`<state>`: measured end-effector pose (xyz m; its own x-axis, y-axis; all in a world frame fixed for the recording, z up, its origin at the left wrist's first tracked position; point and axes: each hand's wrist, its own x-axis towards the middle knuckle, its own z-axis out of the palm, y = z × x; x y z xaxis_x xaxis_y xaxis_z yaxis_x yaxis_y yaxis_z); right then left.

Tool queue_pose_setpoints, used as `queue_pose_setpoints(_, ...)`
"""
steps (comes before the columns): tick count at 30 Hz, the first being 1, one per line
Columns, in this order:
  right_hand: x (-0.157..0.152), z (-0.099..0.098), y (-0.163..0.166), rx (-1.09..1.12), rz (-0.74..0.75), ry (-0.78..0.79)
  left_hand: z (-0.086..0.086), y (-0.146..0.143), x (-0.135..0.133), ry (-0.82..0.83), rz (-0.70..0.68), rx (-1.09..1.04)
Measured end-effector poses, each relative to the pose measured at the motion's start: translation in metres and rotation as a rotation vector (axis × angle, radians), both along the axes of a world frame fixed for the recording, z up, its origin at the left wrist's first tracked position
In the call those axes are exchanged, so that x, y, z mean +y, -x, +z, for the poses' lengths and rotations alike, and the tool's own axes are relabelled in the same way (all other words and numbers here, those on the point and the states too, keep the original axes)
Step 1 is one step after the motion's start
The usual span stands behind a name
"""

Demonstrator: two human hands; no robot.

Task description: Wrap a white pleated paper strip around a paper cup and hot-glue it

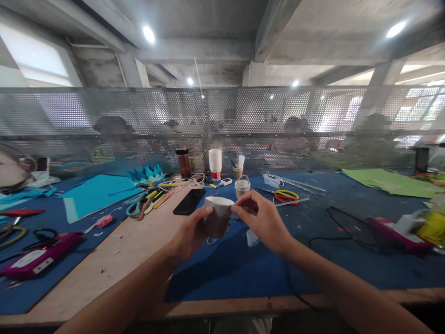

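Paper cup [218, 218] held up over the near side of the counter [104, 264]. Left hand [193, 229] grips its left side; right hand [260, 215] pinches the rim's right edge. Black smartphone [188, 202] beyond, left; yellow-handled scissors [288, 194] farther right.

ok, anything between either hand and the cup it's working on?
Nothing visible. The left hand grips the cup on its left side; the right hand has its fingertips at the rim's right edge. The small handled cup and black phone lie beyond, not in between.
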<state>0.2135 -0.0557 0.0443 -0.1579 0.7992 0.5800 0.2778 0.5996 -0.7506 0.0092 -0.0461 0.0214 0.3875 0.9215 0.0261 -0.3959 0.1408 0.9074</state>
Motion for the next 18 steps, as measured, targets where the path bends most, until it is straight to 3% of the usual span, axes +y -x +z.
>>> queue_pose_setpoints(18, 0.0023, 0.0016, -0.0022, 0.030, 0.055, 0.024, -0.0018, 0.0019, 0.0011, 0.013, -0.090, -0.090)
